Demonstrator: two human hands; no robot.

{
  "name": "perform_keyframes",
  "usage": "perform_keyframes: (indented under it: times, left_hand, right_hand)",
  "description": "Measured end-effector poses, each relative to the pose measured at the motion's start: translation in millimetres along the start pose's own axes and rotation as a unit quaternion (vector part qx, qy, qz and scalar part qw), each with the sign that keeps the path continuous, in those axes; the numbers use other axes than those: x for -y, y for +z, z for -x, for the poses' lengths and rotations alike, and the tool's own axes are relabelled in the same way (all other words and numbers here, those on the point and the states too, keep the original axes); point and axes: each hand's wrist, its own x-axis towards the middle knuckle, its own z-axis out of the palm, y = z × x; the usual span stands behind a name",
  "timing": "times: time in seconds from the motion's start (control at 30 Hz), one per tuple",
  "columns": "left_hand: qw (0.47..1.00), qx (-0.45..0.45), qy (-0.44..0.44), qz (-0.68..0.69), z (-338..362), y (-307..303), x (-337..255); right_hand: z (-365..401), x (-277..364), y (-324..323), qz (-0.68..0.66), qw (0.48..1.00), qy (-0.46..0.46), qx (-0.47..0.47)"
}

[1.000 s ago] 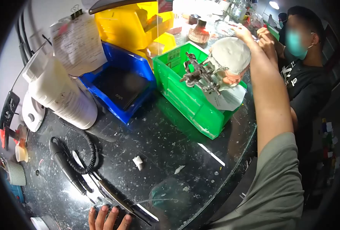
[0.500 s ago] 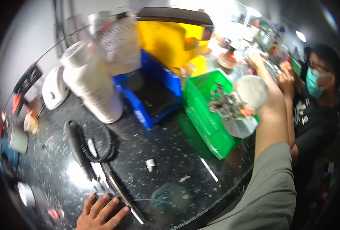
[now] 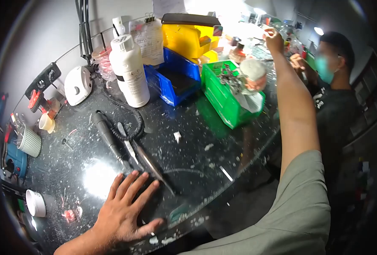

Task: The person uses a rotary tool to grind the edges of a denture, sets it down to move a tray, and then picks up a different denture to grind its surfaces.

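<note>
My left hand [image 3: 127, 208] lies flat on the dark speckled table, fingers spread and holding nothing. Its fingertips are close to a black rotary handpiece [image 3: 107, 134] with a coiled cord, a slim metal tool [image 3: 128, 142] and a longer pointed tool [image 3: 154, 168]. My right arm stretches far across the table, past the green bin [image 3: 224, 106]. At its end my right hand [image 3: 274, 41] has its fingers curled in a pinch; what they hold, if anything, is too small to make out. Grey metal pieces [image 3: 231, 78] and a white-lidded jar [image 3: 253, 70] are at the green bin.
A blue bin [image 3: 173, 98], yellow bins [image 3: 182, 40] and a white bottle [image 3: 131, 76] stand at the back. On the left are a white rounded device [image 3: 78, 87], a mesh cup [image 3: 30, 142] and a small white tub [image 3: 35, 203]. A masked person [image 3: 337, 97] sits at right.
The view has tilted down, so the table's things appear higher and more of my left hand shows. My left hand stays flat by the tools; my right arm remains stretched out.
</note>
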Motion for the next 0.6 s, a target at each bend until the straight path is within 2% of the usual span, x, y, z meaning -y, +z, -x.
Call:
perform_keyframes:
  times: [0.1,0.17,0.23,0.3,0.37,0.4,0.43,0.47,0.5,0.53,0.57,0.6]
  left_hand:
    - [0.997,-0.065,0.034,-0.009,6,4,-1]
    - [0.993,-0.104,0.049,-0.002,11,10,0]
    - [0.987,-0.147,0.065,0.003,16,17,2]
    - [0.982,-0.174,0.069,-0.002,20,24,7]
    - [0.966,-0.252,0.058,-0.007,24,31,10]
    - [0.949,-0.309,0.057,-0.029,28,33,13]
    - [0.941,-0.331,0.043,0.058,38,25,12]
    - [0.913,-0.372,0.012,0.165,47,22,16]
    - [0.871,-0.413,-0.017,0.266,56,19,22]
    - [0.816,-0.431,-0.008,0.385,64,13,33]
    - [0.748,-0.439,0.004,0.497,75,9,47]
    - [0.743,-0.449,0.005,0.496,88,4,61]
  right_hand:
    - [-26,45,-38,-0.134,0.988,-0.063,-0.044]
    - [-4,140,-100,-0.158,0.984,-0.039,-0.076]
    - [-3,197,-127,-0.387,0.922,-0.005,-0.022]
    - [26,261,-154,-0.285,0.950,-0.063,-0.112]
    - [80,322,-160,-0.333,0.932,-0.141,-0.013]
    - [117,357,-153,-0.365,0.921,-0.110,0.080]
    - [155,383,-152,-0.423,0.843,-0.127,0.307]
    - [194,406,-139,-0.485,0.771,-0.215,0.353]
    - [251,437,-155,-0.468,0.739,-0.282,0.395]
    - [299,464,-147,-0.487,0.740,-0.307,0.347]
    - [332,486,-159,-0.507,0.702,-0.201,0.458]
    - [354,501,-162,-0.507,0.668,-0.194,0.508]
